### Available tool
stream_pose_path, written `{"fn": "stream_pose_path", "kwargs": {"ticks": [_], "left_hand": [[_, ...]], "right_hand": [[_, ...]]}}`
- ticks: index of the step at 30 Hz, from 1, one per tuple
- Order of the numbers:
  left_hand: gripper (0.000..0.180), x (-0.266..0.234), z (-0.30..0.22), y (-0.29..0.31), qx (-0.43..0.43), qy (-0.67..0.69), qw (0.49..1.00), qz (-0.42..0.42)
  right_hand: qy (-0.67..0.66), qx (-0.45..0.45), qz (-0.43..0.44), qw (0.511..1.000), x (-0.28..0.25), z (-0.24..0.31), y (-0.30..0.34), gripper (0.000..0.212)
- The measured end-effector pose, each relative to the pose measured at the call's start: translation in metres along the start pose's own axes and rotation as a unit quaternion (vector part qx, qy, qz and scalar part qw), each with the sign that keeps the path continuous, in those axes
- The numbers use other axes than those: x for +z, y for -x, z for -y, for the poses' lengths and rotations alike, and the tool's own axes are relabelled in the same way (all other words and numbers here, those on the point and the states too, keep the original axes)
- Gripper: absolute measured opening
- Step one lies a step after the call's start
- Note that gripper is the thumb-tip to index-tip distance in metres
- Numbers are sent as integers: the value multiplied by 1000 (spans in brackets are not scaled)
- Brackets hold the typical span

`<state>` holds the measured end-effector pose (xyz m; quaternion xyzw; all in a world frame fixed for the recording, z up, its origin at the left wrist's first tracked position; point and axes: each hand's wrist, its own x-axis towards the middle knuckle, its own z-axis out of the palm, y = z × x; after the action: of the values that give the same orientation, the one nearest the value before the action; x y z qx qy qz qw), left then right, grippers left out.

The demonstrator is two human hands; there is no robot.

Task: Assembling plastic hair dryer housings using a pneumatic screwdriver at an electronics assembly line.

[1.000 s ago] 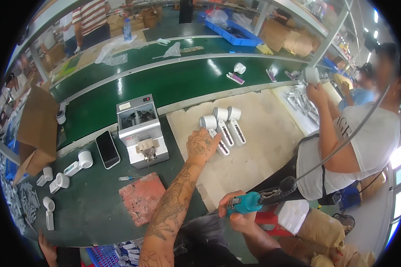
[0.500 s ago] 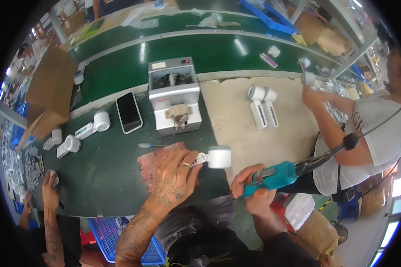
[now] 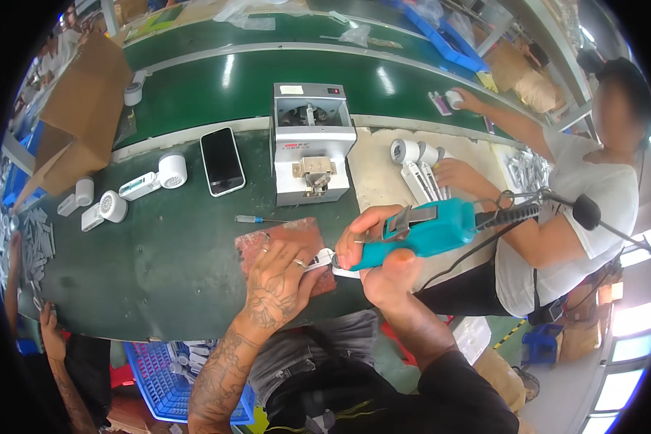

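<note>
My left hand [image 3: 276,286] is closed on the handle of a white handheld fan [image 3: 321,260], pressing it over a worn red pad [image 3: 296,232] on the bench. In my right hand [image 3: 383,264] is a teal electric screwdriver [image 3: 443,226], lying nearly level with its cable running off to the right. Its front end meets the fan where handle and head join; the tip itself is hidden by my fingers. Most of the fan's head is covered by my right hand and the tool. Just beyond the pad rests a small screwdriver [image 3: 249,218] with a blue handle.
A grey machine [image 3: 312,137] stands beyond my hands, beside a phone [image 3: 222,160]. More white fans [image 3: 143,186] lie to the left near a cardboard box [image 3: 87,108]. At right, a co-worker [image 3: 593,195] touches upright fans [image 3: 414,181]. A blue basket [image 3: 155,383] sits below the bench edge.
My right hand has brought the electric screwdriver up and left onto the fan. The fan has shifted over the pad. The co-worker has one hand on the standing fans, the other reaching far.
</note>
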<state>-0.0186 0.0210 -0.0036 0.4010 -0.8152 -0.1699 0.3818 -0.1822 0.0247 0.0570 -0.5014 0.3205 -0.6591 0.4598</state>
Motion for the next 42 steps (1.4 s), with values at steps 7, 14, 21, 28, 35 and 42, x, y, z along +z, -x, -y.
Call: {"fn": "stream_pose_path", "kwargs": {"ticks": [7, 14, 21, 28, 35, 42], "left_hand": [[21, -5, 14, -15, -25, 72, 996, 42], [33, 0, 21, -16, 36, -14, 998, 50], [41, 2, 21, -10, 24, -13, 999, 30], [41, 0, 22, -12, 16, -19, 1000, 18], [40, 0, 20, -16, 16, -14, 1000, 14], [40, 1, 22, -13, 8, -22, 999, 23]], "right_hand": [[18, -25, -7, 1000, -2, -18, -21, 79], [86, -134, -35, 987, 8, -43, -96, 63], [78, -150, 15, 986, -6, -72, -99, 49], [94, -93, 21, 991, -2, -58, -87, 37], [52, -16, 32, 998, -5, -37, -50, 40], [42, -14, 30, 999, -6, -47, -42, 37]]}}
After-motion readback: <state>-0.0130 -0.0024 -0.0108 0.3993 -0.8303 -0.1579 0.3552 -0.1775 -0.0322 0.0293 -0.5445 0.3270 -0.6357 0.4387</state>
